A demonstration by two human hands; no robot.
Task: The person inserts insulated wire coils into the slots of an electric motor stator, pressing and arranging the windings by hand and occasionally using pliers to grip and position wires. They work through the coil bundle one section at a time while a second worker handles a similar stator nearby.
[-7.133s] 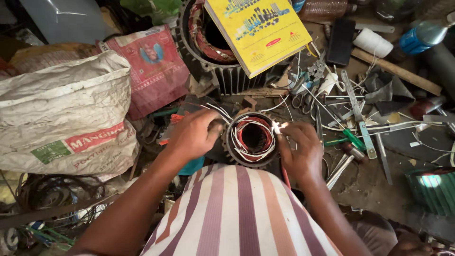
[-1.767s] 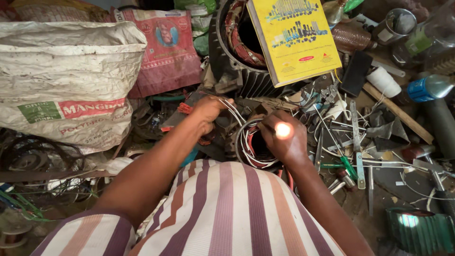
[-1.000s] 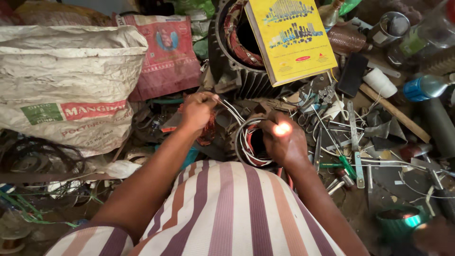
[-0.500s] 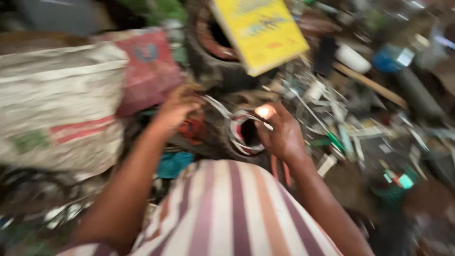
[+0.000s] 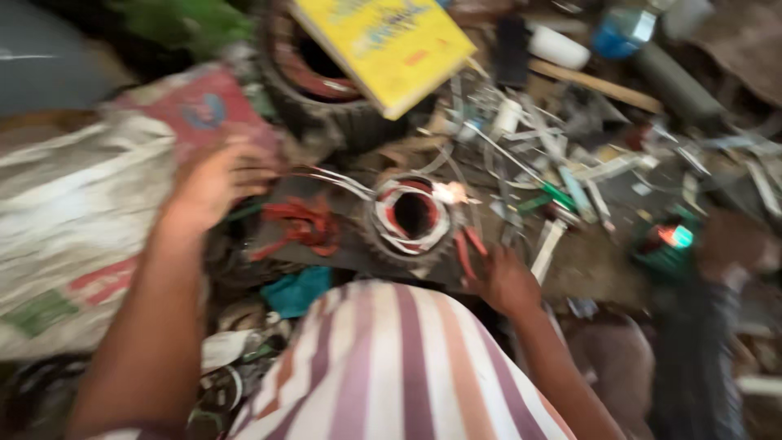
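right hand point(image 5: 507, 281) off stator point(image 5: 410, 216), flame left

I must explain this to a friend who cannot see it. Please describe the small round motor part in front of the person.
Start from the big yellow book leaning at the top. Directly below it, just above the striped shirt, sits the small motor stator. Unlike the bigger dark ring behind the book, it has red and white windings around a dark hole.

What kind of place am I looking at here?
Most likely a small motor-repair workshop. A round motor stator with red and white windings lies near the person's hands, a larger dark ribbed stator lies behind it under a yellow book, and scattered metal hand tools cover the ground.
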